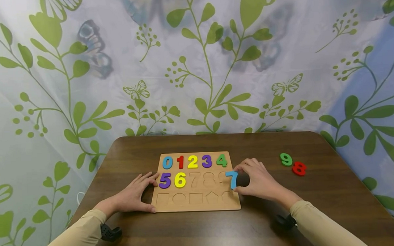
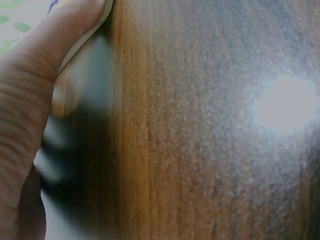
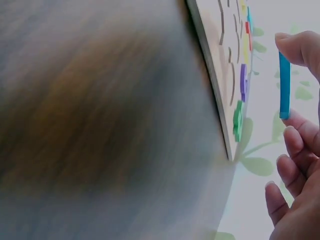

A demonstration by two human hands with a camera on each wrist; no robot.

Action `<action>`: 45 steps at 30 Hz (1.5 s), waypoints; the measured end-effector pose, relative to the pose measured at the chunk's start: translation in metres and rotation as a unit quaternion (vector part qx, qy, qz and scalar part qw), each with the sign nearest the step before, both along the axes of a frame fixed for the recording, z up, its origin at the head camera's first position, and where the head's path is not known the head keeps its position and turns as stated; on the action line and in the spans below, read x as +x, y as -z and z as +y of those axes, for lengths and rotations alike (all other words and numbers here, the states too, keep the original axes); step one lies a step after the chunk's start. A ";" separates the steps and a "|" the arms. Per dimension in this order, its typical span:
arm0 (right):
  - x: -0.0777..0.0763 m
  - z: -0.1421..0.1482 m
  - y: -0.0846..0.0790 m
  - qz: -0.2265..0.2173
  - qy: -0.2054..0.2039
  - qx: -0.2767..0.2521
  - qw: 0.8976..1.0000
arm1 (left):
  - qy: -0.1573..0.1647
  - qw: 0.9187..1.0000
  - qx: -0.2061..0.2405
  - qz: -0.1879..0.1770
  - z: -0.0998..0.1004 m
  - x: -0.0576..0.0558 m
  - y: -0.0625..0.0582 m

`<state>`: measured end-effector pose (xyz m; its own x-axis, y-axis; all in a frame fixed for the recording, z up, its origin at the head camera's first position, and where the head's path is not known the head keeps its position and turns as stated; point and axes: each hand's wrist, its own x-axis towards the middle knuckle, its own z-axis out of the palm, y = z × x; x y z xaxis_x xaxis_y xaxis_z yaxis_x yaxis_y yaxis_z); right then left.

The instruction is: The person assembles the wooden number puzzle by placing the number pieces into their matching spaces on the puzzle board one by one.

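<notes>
Blue seven point(image 1: 234, 180): over the right edge of the wooden board point(image 1: 200, 207), seemingly raised off it
Right hand point(image 1: 261, 180): thumb and fingers clamped on the seven's ends, probably leaving its underside free
Left hand point(image 1: 132, 194): thumb and fingers apart, touching the board's left side, probably for steadiness
Yellow six point(image 1: 176, 181): just left of the seven-shaped slot point(image 1: 196, 179)
Red eight point(image 1: 299, 168): beside the green nine point(image 1: 290, 159), right of the board
In the way: last middle-row slot, partly covered by the seven

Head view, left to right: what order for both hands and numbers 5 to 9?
Left hand, purple 5, yellow 6, blue 7, right hand, green 9, red 8.
</notes>
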<state>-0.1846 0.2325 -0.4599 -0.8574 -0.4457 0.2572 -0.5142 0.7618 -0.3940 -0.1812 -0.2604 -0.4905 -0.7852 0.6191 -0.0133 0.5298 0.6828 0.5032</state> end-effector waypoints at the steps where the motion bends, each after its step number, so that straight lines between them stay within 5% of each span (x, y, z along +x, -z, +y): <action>1: -0.001 -0.003 0.000 0.003 -0.001 0.000 1.000 | 0.000 1.000 0.000 0.001 0.000 0.000 0.000; 26: -0.023 -0.076 0.005 0.005 -0.041 0.029 0.999 | 0.000 1.000 -0.005 -0.006 0.000 0.002 -0.003; 45: -0.030 -0.125 0.018 -0.015 -0.016 0.075 0.997 | -0.006 1.000 -0.013 -0.005 0.001 0.002 -0.003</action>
<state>-0.2148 0.1077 -0.4775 -0.8481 -0.5048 0.1610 -0.5295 0.7963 -0.2925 -0.1796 -0.2595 -0.4873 -0.7918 0.6098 -0.0362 0.5176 0.7012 0.4904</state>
